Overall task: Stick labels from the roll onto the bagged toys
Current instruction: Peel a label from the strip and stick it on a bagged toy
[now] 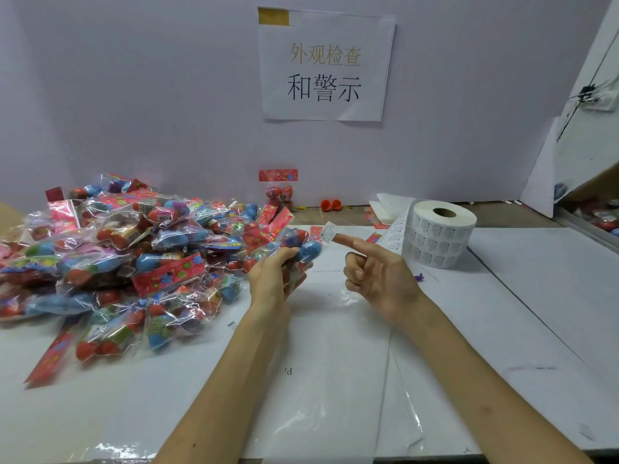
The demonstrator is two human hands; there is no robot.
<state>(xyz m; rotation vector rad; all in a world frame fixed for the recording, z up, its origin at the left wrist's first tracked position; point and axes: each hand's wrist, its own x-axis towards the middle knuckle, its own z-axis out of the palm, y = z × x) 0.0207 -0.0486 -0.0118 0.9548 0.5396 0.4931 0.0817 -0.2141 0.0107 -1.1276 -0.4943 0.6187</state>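
Centre frame: left hand [273, 276] grips bagged toy [299, 241]; right hand [380, 277], index finger straight, carries label [329, 233] just beside it.

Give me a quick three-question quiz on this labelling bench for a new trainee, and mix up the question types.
1. True or false: the label roll stands to the person's right of both hands.
2. Multiple choice: the peeled label sits on A) the index fingertip of the right hand, B) the wall, C) the cardboard core.
3. Short answer: what does the left hand grip?

Key: 1 true. 2 A. 3 a bagged toy.
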